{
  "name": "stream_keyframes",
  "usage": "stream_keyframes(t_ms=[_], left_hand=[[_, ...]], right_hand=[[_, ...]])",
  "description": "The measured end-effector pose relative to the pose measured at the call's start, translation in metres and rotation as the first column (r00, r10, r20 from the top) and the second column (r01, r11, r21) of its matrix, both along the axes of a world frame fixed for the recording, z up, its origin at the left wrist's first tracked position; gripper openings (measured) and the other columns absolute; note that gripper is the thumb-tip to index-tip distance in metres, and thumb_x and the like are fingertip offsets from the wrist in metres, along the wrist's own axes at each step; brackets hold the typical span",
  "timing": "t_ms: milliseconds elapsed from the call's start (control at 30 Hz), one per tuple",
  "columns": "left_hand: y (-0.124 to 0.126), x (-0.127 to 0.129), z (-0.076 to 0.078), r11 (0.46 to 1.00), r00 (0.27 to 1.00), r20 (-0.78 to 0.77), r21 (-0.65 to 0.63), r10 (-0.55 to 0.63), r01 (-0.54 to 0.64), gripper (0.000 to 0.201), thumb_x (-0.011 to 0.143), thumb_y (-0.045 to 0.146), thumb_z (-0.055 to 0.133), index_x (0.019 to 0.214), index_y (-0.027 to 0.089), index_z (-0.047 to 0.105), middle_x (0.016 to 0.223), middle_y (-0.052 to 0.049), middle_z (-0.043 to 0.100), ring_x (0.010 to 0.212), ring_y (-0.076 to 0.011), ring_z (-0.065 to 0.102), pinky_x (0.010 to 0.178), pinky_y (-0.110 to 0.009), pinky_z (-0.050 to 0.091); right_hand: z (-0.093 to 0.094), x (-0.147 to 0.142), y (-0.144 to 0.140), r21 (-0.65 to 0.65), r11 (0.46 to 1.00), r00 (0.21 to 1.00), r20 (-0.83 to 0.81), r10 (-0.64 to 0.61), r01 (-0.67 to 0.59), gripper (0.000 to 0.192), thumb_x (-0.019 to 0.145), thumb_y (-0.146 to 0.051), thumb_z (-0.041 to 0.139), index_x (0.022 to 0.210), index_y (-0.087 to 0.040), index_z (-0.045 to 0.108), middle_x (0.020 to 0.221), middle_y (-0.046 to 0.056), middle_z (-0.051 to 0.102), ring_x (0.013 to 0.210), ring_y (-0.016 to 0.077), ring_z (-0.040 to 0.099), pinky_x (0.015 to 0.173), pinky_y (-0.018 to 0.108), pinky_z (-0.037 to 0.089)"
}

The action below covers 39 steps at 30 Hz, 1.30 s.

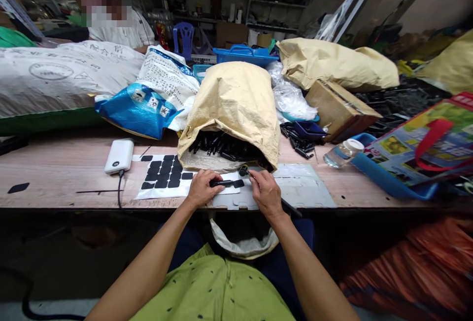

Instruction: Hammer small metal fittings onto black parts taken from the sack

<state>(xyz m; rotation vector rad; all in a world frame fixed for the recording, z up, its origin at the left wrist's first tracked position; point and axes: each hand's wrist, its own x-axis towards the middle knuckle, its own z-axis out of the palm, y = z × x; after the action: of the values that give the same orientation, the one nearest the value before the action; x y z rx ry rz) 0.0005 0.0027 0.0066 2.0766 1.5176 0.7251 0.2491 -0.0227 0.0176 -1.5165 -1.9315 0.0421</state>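
My left hand is closed on a slim black plastic piece, holding it level just above the table. At that piece's right end is a black rounded square; whether it is attached I cannot tell. My right hand pinches a thin stem with a dark round head. Left of my left hand lies a white sheet bearing several black rounded squares. Directly in front, the mouth of a tan sack gapes toward me, with many black pieces inside.
A white power bank with a cable lies left. Right are a grey board, a clear jar, a blue tray and a wooden box. An open bag sits at my lap. Another person is at back left.
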Motion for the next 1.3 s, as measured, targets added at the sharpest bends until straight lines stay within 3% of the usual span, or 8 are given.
stream_keyframes(t_ms=[200, 433, 567, 700, 900, 1067, 1300], left_hand=[[0.000, -0.002, -0.002, 1.000, 0.998, 0.057, 0.010, -0.010, 0.010, 0.022, 0.079, 0.035, 0.078, 0.099, 0.027, 0.077, 0.100, -0.002, 0.071, 0.101, -0.0237, 0.058, 0.093, -0.038, 0.042], [0.001, -0.004, -0.009, 0.999, 0.996, 0.089, 0.044, -0.011, 0.007, 0.020, 0.080, 0.033, 0.078, 0.100, 0.027, 0.078, 0.099, -0.002, 0.067, 0.099, -0.0214, 0.058, 0.093, -0.037, 0.042], [0.002, -0.004, -0.011, 0.997, 0.998, 0.066, 0.073, -0.025, 0.020, 0.019, 0.083, 0.036, 0.076, 0.100, 0.027, 0.079, 0.097, -0.003, 0.066, 0.098, -0.0212, 0.057, 0.090, -0.036, 0.042], [0.001, -0.003, -0.010, 0.995, 0.999, 0.048, 0.094, -0.021, 0.016, 0.019, 0.084, 0.034, 0.074, 0.102, 0.028, 0.079, 0.097, -0.003, 0.066, 0.097, -0.0210, 0.057, 0.090, -0.036, 0.042], [0.001, -0.003, -0.009, 0.998, 0.999, 0.044, 0.070, -0.013, 0.010, 0.021, 0.082, 0.035, 0.076, 0.101, 0.027, 0.079, 0.099, -0.003, 0.067, 0.098, -0.0222, 0.058, 0.092, -0.038, 0.043], [0.001, -0.002, -0.008, 0.997, 0.999, 0.045, 0.083, -0.008, 0.004, 0.021, 0.082, 0.034, 0.075, 0.101, 0.026, 0.078, 0.099, -0.003, 0.068, 0.099, -0.0225, 0.058, 0.092, -0.038, 0.043], [0.000, -0.002, -0.005, 0.999, 0.998, 0.060, 0.050, 0.012, -0.015, 0.018, 0.077, 0.026, 0.075, 0.094, 0.024, 0.071, 0.097, -0.002, 0.068, 0.098, -0.0231, 0.059, 0.092, -0.039, 0.043]], right_hand=[[0.013, -0.029, -0.011, -0.038, 0.984, 0.967, -0.195, 0.164, -0.175, 0.031, 0.102, -0.026, 0.047, 0.125, -0.021, 0.067, 0.102, 0.008, 0.067, 0.096, 0.0206, 0.064, 0.089, 0.032, 0.052], [0.017, -0.042, -0.020, -0.010, 0.978, 0.964, -0.172, 0.203, -0.207, 0.032, 0.103, -0.025, 0.045, 0.128, -0.021, 0.064, 0.101, 0.008, 0.066, 0.096, 0.0209, 0.062, 0.088, 0.032, 0.051], [0.018, -0.049, -0.024, -0.009, 0.975, 0.973, -0.068, 0.219, -0.220, 0.032, 0.103, -0.024, 0.046, 0.130, -0.021, 0.064, 0.099, 0.008, 0.065, 0.097, 0.0212, 0.061, 0.089, 0.032, 0.050], [0.014, -0.049, -0.023, -0.072, 0.983, 0.985, 0.016, 0.173, -0.171, 0.030, 0.102, -0.023, 0.048, 0.125, -0.021, 0.067, 0.096, 0.007, 0.065, 0.094, 0.0215, 0.060, 0.085, 0.031, 0.050], [0.017, -0.039, -0.021, -0.011, 0.993, 0.991, -0.070, 0.116, -0.117, 0.033, 0.104, -0.026, 0.044, 0.128, -0.019, 0.066, 0.101, 0.008, 0.066, 0.096, 0.0202, 0.062, 0.089, 0.030, 0.049], [0.014, -0.034, -0.022, -0.059, 0.991, 0.993, -0.009, 0.121, -0.122, 0.030, 0.102, -0.025, 0.048, 0.124, -0.022, 0.068, 0.096, 0.006, 0.066, 0.093, 0.0200, 0.062, 0.086, 0.028, 0.050], [0.010, -0.010, -0.008, -0.001, 0.999, 0.999, 0.031, 0.037, -0.037, 0.029, 0.100, -0.024, 0.049, 0.121, -0.025, 0.070, 0.099, 0.005, 0.067, 0.095, 0.0202, 0.060, 0.087, 0.030, 0.048]])
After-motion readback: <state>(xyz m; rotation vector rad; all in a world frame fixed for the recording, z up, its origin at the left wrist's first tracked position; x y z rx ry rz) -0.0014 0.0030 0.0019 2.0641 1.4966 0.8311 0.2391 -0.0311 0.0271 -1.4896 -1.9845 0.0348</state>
